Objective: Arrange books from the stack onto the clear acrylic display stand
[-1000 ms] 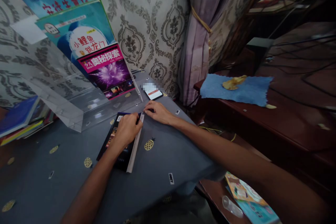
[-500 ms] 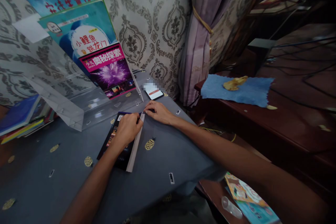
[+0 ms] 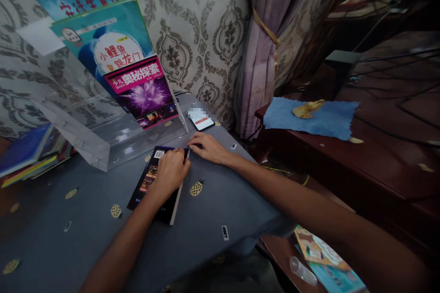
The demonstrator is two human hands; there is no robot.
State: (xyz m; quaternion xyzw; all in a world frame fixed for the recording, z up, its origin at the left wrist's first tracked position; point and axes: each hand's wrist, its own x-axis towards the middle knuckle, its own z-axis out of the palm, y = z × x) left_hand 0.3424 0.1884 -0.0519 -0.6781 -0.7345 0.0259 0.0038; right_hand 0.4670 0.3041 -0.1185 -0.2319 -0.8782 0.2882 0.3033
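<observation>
A thin book (image 3: 146, 187) with a black back cover, a barcode and small pictures lies tilted on the cloth-covered table. My left hand (image 3: 172, 168) presses on its upper part with curled fingers, the thumb along the page edge. At the book's top right corner, my right hand (image 3: 208, 149) has its bent fingers and thumb close together, the tips at the corner. Whatever lies between those fingertips is too small to make out. Just beyond the right hand rests a phone (image 3: 203, 123) with a lit screen.
A clear acrylic stand (image 3: 99, 146) behind the book holds several upright books, a purple-and-black one (image 3: 147, 96) in front. More books (image 3: 27, 151) are stacked at left. On the right, a dark red bench (image 3: 309, 155) bears a blue cloth (image 3: 330, 121). A plastic cup (image 3: 302, 271) lies low down.
The book's cover has come down flatter, so its strip of page edges looks narrower. My left hand has shifted slightly to the right; my right hand has hardly moved.
</observation>
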